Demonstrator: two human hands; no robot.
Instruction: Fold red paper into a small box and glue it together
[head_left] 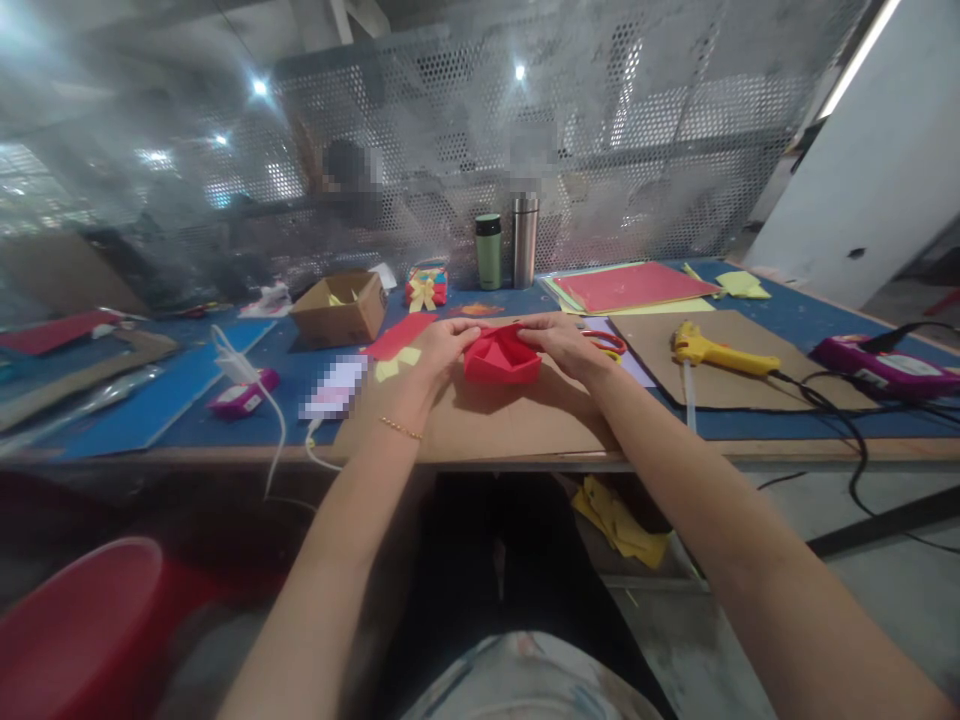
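A small red folded-paper box point(502, 368) is held up over a brown cardboard sheet point(480, 425) in front of me. My left hand point(444, 350) pinches its left far corner with thumb and fingers. At the opposite corner my right hand point(561, 343) grips the red paper in the same way. The box's folded inside faces me, and its far wall is partly covered by my fingers. Just past my right hand lie scissors with red and yellow handles point(606, 343), their blades hidden. Red paper point(401, 336) and yellow paper scraps point(397, 363) lie left of my left hand.
A yellow glue gun point(724, 352) rests on cardboard at right, its cord running to a purple power strip point(885, 365). A cardboard box point(341, 308), a decorated little box point(426, 288), a green tumbler point(488, 252) and a steel flask point(525, 243) stand behind. Paper sheets point(637, 287) lie back right.
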